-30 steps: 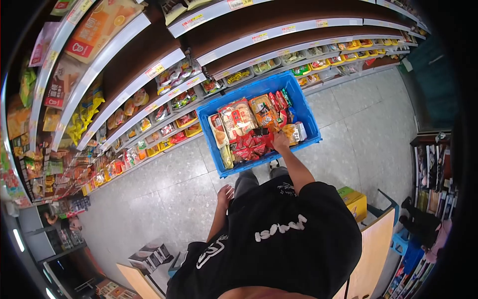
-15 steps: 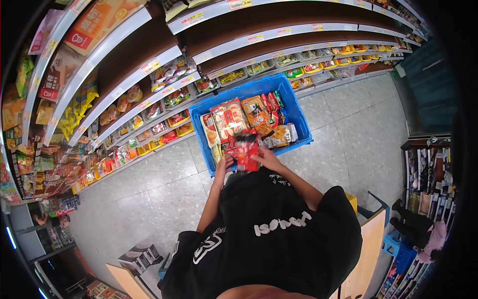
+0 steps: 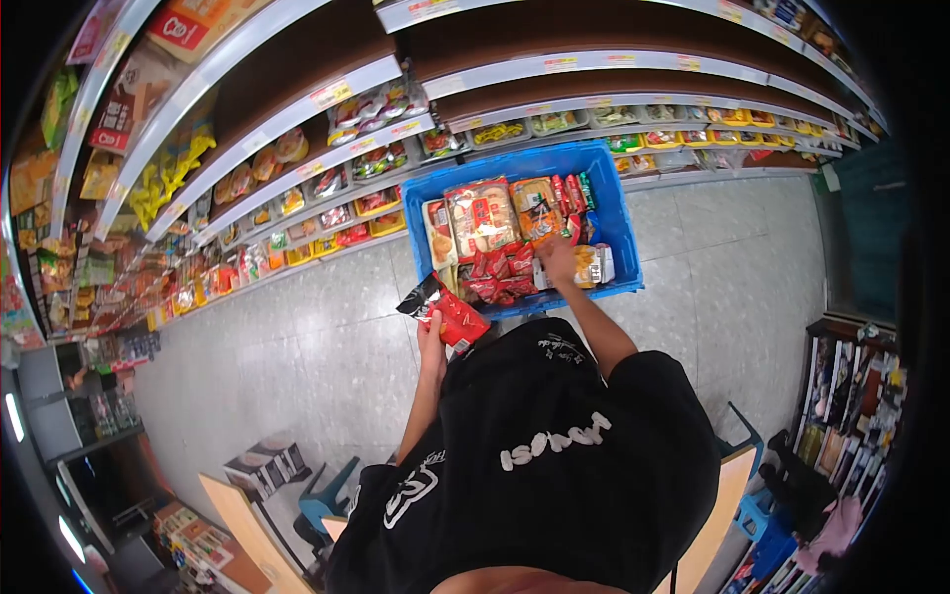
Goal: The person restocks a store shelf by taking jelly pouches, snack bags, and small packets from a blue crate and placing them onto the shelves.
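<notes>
My left hand (image 3: 429,337) is closed on a red and black snack bag (image 3: 457,315), held tilted just outside the near left corner of the blue crate (image 3: 625,223). Over the crate's contents, my right hand (image 3: 559,261) reaches in with its fingers apart and nothing visibly gripped. Beneath and beside it lie small red snack packets (image 3: 500,275) and a white and yellow packet (image 3: 594,265). Farther back in the crate are a large clear and red packet (image 3: 481,218) and an orange packet (image 3: 537,206).
Shelves (image 3: 554,64) with price strips curve around the front and left, their lower rows holding packaged snacks. Grey floor tiles (image 3: 732,262) surround the crate. A blue stool (image 3: 754,515) and a person in pink (image 3: 836,530) are at the lower right.
The red and black bag, earlier between both hands over the crate's near edge, has moved left in my left hand. My right hand has let go and moved farther into the crate.
</notes>
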`<state>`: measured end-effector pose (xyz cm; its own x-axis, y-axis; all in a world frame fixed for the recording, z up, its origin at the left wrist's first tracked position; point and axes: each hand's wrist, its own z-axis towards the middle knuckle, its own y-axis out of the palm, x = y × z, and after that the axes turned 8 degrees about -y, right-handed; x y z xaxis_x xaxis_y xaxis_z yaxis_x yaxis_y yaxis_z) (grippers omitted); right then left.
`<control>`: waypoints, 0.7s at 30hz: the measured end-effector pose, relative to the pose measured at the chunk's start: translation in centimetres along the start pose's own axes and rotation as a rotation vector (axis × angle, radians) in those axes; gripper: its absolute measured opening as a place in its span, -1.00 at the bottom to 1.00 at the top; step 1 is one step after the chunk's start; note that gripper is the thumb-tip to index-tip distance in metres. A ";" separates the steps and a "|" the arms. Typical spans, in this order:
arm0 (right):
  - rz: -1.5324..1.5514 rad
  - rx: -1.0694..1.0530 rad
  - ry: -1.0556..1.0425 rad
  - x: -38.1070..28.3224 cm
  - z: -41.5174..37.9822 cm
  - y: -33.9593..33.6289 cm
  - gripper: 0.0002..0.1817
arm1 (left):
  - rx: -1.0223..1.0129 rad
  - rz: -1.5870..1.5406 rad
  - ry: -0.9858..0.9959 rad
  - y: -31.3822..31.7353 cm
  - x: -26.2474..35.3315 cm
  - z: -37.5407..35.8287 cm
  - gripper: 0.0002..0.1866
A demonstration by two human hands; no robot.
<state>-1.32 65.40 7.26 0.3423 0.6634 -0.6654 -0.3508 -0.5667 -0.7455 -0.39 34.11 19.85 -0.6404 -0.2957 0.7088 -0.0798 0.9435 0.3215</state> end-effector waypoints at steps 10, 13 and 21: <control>-0.290 -0.366 0.216 2.9 2.1 0.7 -0.41 | -0.108 -0.356 -0.104 0.1 3.9 -5.7 -0.19; -0.331 -0.329 0.190 3.2 0.3 0.4 -0.54 | -0.212 -0.408 -0.118 -0.1 4.1 -5.1 -0.25; -0.029 -0.029 -0.075 4.4 -2.5 -0.9 -0.52 | -0.883 -1.015 -0.409 -0.7 2.2 -0.5 -0.44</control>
<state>2.75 67.64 4.91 0.2850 0.7141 -0.6395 -0.3163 -0.5597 -0.7660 -1.40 32.71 21.49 -0.7801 -0.5743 -0.2482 -0.2333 -0.1010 0.9671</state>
